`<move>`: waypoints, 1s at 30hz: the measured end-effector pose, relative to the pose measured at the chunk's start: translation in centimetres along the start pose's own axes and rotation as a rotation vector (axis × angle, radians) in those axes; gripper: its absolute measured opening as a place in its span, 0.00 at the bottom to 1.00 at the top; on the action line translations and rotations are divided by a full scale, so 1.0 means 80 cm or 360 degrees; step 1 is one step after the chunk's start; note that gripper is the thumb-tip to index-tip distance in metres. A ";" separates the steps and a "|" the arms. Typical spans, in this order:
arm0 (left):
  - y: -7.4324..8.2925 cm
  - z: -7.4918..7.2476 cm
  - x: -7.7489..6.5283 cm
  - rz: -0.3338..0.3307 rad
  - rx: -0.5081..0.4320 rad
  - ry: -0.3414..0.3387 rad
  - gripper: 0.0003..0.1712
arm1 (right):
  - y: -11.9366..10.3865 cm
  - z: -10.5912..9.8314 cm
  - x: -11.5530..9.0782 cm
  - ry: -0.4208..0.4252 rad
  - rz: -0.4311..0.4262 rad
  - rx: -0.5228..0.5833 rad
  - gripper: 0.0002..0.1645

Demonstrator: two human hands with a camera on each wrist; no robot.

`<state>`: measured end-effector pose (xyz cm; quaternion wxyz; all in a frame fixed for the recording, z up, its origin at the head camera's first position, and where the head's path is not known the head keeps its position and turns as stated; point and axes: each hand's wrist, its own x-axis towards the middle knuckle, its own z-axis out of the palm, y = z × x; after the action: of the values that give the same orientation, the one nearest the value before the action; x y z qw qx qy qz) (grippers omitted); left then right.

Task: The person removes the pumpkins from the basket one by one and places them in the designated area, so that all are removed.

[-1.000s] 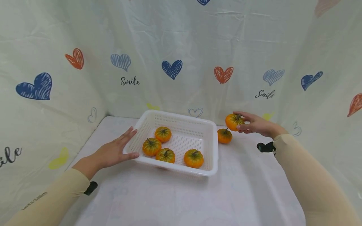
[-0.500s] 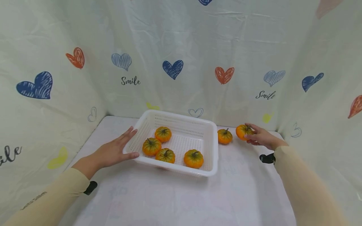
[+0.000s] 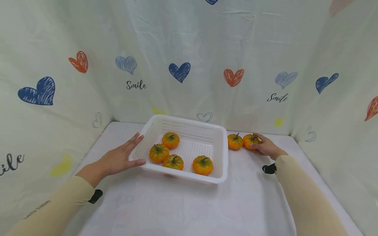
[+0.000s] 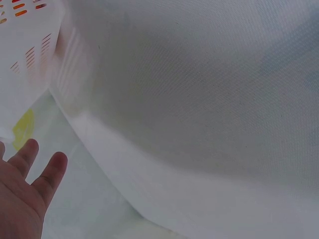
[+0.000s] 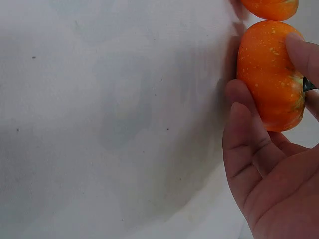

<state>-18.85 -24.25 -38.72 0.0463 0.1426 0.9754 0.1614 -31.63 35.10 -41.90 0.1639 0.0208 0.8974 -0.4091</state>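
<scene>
My right hand point(image 3: 267, 147) grips a small orange pumpkin point(image 3: 251, 141) at the back right of the table, its thumb and fingers around the sides in the right wrist view. Just left of it sits a second pumpkin point(image 3: 235, 141), close against the basket's right side. The white plastic basket point(image 3: 225, 154) stands mid-table, slotted and slightly turned. Inside are several pumpkins: one alone at the right point(image 3: 202, 165) and a cluster at the left point(image 3: 158, 153). My left hand point(image 3: 118, 159) rests at the basket's left rim with fingers spread and straight.
A white cloth covers the table point(image 3: 177, 209). Behind and at both sides hangs a pale curtain point(image 3: 203, 42) printed with hearts and the word Smile. The table's back edge meets it right behind the basket and the two pumpkins.
My right hand has lowered the pumpkin from above the back right of the table, first rightward, then left until it stands beside the other one. The left hand and basket have stayed in place.
</scene>
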 end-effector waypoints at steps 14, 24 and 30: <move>0.002 0.002 0.003 0.0018 0.0021 0.0008 0.60 | 0.015 0.009 0.007 0.0050 0.0028 0.0069 0.50; 0.000 0.004 0.004 0.0019 0.0038 0.0008 0.61 | 0.010 0.009 0.001 0.0030 0.0055 0.0015 0.49; -0.001 0.005 0.004 0.0014 0.0026 0.0015 0.61 | 0.007 0.007 0.002 0.0017 0.0064 -0.0002 0.50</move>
<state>-19.14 -24.06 -39.14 0.0397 0.1464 0.9763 0.1542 -31.52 35.08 -42.68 0.1673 0.0410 0.8979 -0.4050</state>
